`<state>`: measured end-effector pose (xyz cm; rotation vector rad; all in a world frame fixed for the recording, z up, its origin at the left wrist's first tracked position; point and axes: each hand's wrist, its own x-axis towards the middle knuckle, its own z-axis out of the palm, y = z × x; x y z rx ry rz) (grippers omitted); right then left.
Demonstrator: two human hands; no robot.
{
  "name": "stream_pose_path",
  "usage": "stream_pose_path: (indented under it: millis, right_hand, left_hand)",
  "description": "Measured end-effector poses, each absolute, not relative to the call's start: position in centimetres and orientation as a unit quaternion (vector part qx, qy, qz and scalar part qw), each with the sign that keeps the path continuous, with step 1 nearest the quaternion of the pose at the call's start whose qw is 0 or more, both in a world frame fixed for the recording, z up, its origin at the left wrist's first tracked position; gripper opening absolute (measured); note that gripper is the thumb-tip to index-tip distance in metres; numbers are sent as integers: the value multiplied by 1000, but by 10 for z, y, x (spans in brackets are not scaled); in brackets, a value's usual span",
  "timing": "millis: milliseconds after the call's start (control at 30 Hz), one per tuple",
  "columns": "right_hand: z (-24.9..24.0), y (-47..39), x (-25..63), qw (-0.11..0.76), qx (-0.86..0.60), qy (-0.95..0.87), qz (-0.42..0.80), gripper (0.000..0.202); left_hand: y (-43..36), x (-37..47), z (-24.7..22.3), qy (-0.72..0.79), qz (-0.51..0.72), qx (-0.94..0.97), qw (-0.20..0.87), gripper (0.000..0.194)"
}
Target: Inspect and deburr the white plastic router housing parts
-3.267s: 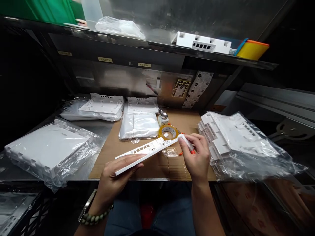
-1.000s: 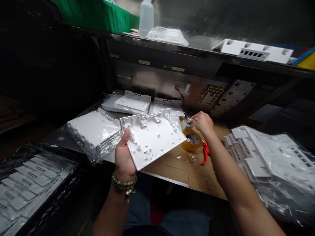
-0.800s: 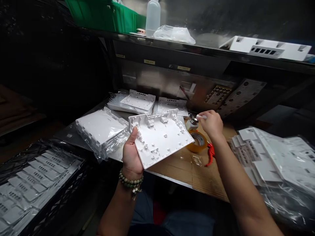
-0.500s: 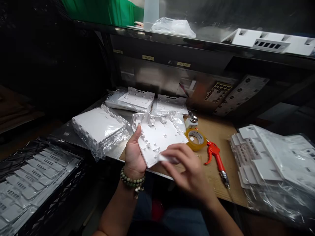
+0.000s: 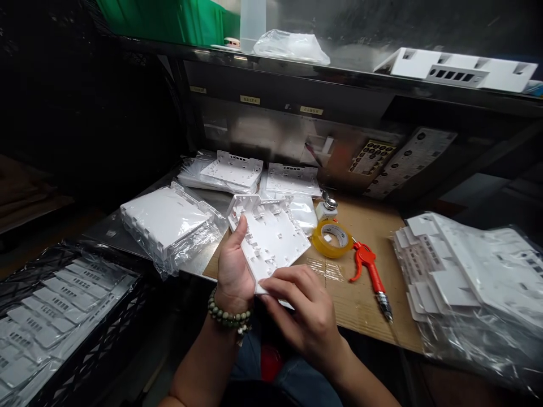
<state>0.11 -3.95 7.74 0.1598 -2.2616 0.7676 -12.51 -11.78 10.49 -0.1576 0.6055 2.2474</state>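
Observation:
A white plastic housing [image 5: 278,237], its inner side with clips and posts facing up, is tilted in my left hand [image 5: 236,265]. My left thumb lies over its near left edge, and the other fingers are hidden beneath. A beaded bracelet [image 5: 229,311] circles that wrist. My right hand [image 5: 303,305] is closed at the housing's near corner, fingers pressed together there. A bit of white cloth [image 5: 285,304] shows under those fingers, mostly covered by them.
Yellow tape [image 5: 332,238], a red air blow gun [image 5: 370,274] and a pump bottle [image 5: 326,209] stand right of the housing. Bagged white housings [image 5: 165,220] lie left, more bagged panels [image 5: 475,265] right. A black crate [image 5: 97,333] is at lower left. A shelf [image 5: 348,73] crosses above.
My right hand has moved left and down along the housing's near edge to its corner. The white cloth is now more hidden. The view has shifted slightly.

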Motion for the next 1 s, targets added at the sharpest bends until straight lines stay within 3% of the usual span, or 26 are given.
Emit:
stream_pose_path:
  millis: [167,500,700,1000]
  right_hand:
    - [77,-37,4,364,57,-883,291,20]
    - [73,-19,15,377,-3,-869,322,16]
    - [75,41,44,501,-199,-784,308,12]
    - [73,37,32,480,-161,-817,275,15]
  left_hand:
    - [-119,-124,106,203,900,-79,377,55]
    - [-139,-141,90,138,902,-6,409,64]
    - [-173,-167,69,100,895,59,432,55]
    - [-183,-160,63,103,873,87,468,52]
